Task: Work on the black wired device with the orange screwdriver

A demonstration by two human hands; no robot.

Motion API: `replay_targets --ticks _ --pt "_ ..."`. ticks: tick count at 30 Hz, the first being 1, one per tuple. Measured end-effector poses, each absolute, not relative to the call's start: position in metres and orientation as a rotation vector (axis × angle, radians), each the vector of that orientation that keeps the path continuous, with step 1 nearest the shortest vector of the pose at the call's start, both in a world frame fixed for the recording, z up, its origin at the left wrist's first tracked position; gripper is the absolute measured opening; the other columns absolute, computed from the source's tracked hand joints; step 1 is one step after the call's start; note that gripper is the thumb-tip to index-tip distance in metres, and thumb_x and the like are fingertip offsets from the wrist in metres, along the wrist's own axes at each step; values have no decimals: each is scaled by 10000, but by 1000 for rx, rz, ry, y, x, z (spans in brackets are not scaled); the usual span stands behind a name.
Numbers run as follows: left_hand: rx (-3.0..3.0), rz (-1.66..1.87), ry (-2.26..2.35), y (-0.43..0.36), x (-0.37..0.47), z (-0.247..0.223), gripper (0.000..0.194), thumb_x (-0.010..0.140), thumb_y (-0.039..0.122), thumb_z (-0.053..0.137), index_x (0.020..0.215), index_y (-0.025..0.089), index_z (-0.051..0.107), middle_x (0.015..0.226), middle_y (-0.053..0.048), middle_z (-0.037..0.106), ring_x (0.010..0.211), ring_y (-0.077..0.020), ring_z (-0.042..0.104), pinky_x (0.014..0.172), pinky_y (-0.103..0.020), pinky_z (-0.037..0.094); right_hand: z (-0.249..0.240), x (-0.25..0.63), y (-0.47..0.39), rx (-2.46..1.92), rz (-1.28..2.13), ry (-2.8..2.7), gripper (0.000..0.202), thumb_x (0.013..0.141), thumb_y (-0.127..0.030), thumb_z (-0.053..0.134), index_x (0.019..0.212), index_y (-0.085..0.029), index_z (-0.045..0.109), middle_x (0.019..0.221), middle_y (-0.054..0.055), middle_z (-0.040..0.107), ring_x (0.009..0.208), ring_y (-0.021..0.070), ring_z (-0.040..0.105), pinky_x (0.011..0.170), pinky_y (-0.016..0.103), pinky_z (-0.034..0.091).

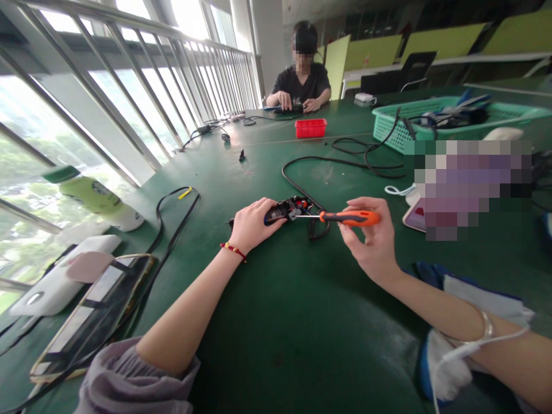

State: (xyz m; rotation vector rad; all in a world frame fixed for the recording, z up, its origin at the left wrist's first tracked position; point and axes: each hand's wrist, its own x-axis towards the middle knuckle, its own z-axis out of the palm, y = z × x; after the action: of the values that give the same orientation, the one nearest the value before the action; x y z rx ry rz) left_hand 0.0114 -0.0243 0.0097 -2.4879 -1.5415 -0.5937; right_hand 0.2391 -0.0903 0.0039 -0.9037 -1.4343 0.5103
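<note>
Fingers of my left hand (254, 225) wrap round a black device (280, 211), which lies on the green table (276, 322). Its right end is opened up, with small coloured parts showing, and a black cable (297, 187) runs off from there. An orange and black screwdriver (351, 217) is held by the handle between the thumb and fingers of my right hand (374, 238). The shaft points left, its tip at the opened end of the device; whether it sits on a screw I cannot tell.
A red tray (310, 128) and a green basket (388, 129) with tools stand farther back. Across the table sits a person (301, 80) handling a dark item. On the left are a bottle (97, 198) and a phone-like item (92, 316); gloves (448, 368) lie under my right forearm.
</note>
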Motion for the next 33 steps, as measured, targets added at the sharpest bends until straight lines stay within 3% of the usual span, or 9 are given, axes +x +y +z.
replay_targets --ticks 3,6,8,13,16,18,22,27,33 --pt "-2493 -605 -1523 -24 11 9 307 812 472 510 990 228 565 960 -6 642 858 -193 616 674 -269 431 5 239 -90 -871 557 -1448 385 703 -136 627 1037 -234 462 797 -24 512 649 113 527 589 254 452" --pt "-2514 -613 -1513 -24 10 9 311 813 468 510 1004 230 570 977 -7 639 867 -186 615 686 -268 437 5 239 -92 -967 632 -1485 113 791 -218 569 895 -216 525 596 -63 453 452 75 416 453 224 371" --pt "-2522 -611 -1515 -23 10 8 324 811 472 511 1019 231 573 992 -13 639 875 -187 616 694 -269 440 6 238 -93 -999 579 -1498 55 793 -218 566 839 -211 536 598 -54 466 441 72 412 442 225 366" --pt "-2508 -617 -1519 -22 9 6 336 821 479 500 1035 230 570 1007 -13 644 873 -192 619 690 -268 438 6 237 -92 -883 509 -1463 378 693 -163 635 1024 -229 464 774 -18 528 645 129 534 570 259 454" --pt "-2506 -628 -1505 -22 9 6 334 821 478 502 1036 231 566 1005 -4 643 867 -187 619 683 -267 436 7 237 -93 -956 604 -1504 171 766 -214 592 918 -212 515 564 -72 448 442 85 421 436 219 366" --pt "-2495 -620 -1503 -23 10 5 325 820 469 505 1029 227 563 998 -5 640 859 -186 618 680 -268 433 8 237 -94 -987 597 -1520 90 780 -207 579 861 -206 538 544 -70 446 432 83 427 447 223 380" --pt "-2465 -602 -1496 -24 12 5 303 827 444 498 1018 215 553 958 -13 630 842 -189 613 675 -273 429 6 237 -93 -920 513 -1490 343 706 -163 632 1014 -223 495 801 -9 545 677 135 563 628 277 473" --pt "-2440 -588 -1474 -23 14 3 290 842 422 478 1012 195 540 928 -32 619 841 -203 606 718 -299 426 5 236 -92 -1009 724 -1540 140 787 -234 586 911 -208 526 588 -64 480 441 81 454 463 227 399" --pt "-2447 -553 -1480 -22 13 3 306 845 437 459 1024 200 531 967 -52 616 845 -215 598 733 -310 421 6 236 -90 -882 577 -1469 336 702 -145 631 990 -222 477 757 -31 533 599 113 548 565 256 454"
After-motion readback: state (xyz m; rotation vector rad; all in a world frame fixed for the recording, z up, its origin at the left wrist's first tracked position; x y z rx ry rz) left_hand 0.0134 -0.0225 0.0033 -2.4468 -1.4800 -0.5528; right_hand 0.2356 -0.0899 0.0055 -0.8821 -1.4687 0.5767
